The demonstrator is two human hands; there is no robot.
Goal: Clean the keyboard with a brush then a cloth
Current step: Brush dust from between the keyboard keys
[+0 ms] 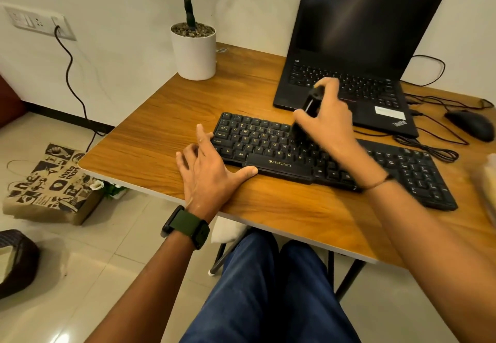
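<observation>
A black keyboard (268, 144) lies slanted across the wooden table (166, 128). My right hand (332, 120) grips a black brush (311, 104) by its handle, and the dark bristles touch the keys near the keyboard's middle rows; the brush is blurred by motion. My left hand (209, 165) rests flat with spread fingers at the keyboard's left end, its thumb against the front edge and its fingertips by the left keys. A yellowish cloth (489, 181) shows blurred at the right edge of the table.
An open black laptop (357, 55) stands behind the keyboard, with a black mouse (469, 125) and tangled cables to its right. A white plant pot (193, 50) sits at the table's back left corner. A paper bag (51, 184) lies on the floor at left.
</observation>
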